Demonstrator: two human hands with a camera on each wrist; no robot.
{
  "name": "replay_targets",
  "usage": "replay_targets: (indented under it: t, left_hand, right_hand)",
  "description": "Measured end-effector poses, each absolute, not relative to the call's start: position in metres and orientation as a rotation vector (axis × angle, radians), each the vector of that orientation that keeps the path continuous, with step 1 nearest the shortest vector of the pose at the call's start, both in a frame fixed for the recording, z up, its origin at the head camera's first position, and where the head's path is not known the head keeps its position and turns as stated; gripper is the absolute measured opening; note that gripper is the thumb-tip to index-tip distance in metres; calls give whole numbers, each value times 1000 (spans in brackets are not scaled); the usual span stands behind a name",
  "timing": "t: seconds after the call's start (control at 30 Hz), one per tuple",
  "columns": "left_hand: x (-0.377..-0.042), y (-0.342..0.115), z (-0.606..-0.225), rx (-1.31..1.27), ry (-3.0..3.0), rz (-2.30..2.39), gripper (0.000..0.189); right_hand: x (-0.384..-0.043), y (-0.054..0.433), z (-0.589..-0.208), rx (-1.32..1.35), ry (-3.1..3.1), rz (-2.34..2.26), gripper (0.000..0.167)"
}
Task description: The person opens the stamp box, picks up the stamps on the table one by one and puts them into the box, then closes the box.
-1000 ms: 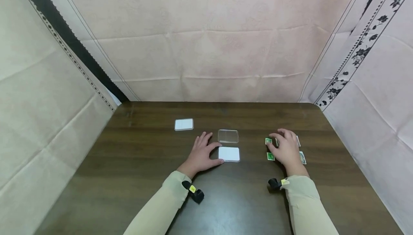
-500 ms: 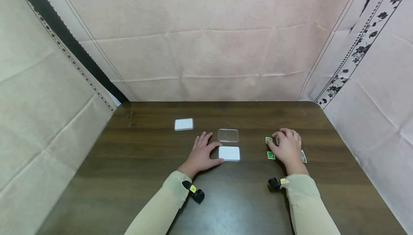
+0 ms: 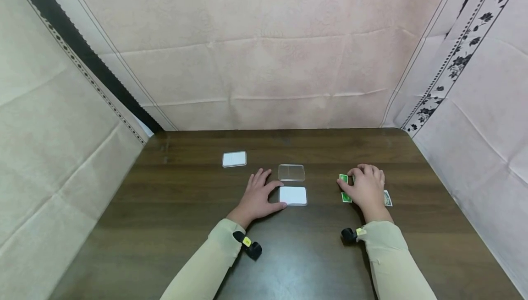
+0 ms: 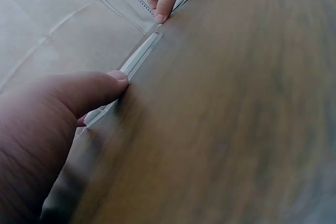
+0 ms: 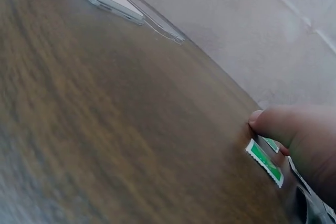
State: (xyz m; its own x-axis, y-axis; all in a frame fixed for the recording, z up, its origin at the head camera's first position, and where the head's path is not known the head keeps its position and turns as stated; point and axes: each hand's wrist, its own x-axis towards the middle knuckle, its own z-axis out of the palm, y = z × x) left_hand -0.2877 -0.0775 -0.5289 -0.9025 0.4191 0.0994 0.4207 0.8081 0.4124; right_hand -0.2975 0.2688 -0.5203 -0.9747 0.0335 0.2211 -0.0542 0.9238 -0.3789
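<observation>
In the head view my left hand (image 3: 257,197) holds the left end of a clear flat case (image 3: 306,196) with a white face, thumb at its near corner and forefinger at its far corner. The left wrist view shows that thumb (image 4: 113,85) against the case's side. My right hand (image 3: 367,190) hovers low over a group of small postage stamps, fingers bent and thumb apart from them. A green stamp (image 3: 346,197) lies nearer me, with another green stamp (image 3: 343,179) beside the thumb. A grey stamp (image 3: 387,199) shows right of the wrist; the hand hides others.
Just beyond the case lies a clear plastic lid (image 3: 291,172). Another white-faced case (image 3: 234,159) is at the back left. Everything lies on a dark wooden table (image 3: 305,263), with pale cloth (image 3: 264,62) hanging behind and at both sides.
My right thumb has shifted slightly left, to the outer edge of the far green stamp; its fingers moved a little right and cover the far right stamp. The left hand stays in place.
</observation>
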Motion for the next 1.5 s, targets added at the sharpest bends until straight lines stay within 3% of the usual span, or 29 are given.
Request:
replay_targets:
  t: [1.5]
  left_hand:
    - [-288,-76,-528,-670,-3015,-673,62]
  right_hand:
    - [-301,264,-523,46,-2779,596,27]
